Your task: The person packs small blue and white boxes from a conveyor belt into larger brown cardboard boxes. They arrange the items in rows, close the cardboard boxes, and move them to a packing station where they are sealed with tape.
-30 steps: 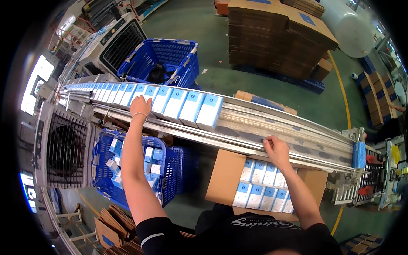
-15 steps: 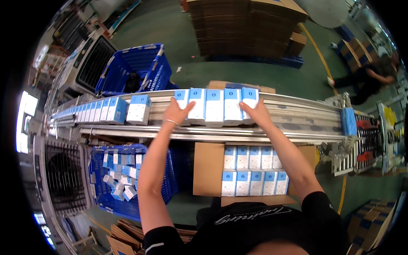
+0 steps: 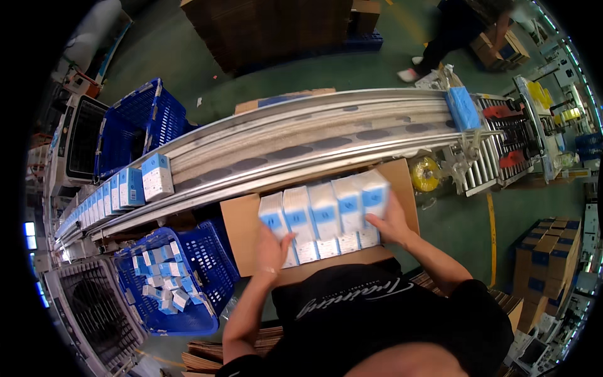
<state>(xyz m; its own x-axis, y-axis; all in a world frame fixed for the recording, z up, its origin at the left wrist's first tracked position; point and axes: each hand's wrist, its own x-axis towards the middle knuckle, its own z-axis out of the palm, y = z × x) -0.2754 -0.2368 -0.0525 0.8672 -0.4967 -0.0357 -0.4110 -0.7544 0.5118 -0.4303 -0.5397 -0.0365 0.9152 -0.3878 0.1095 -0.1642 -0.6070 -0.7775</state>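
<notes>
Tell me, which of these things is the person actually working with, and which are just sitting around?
In use:
left hand and right hand, pressing a row of white-and-blue boxes between them
open cardboard carton below, with boxes already inside
conveyor, carrying more boxes

Lying about:
blue basket of small boxes
empty blue basket
stacked cartons
yellow tape roll
</notes>
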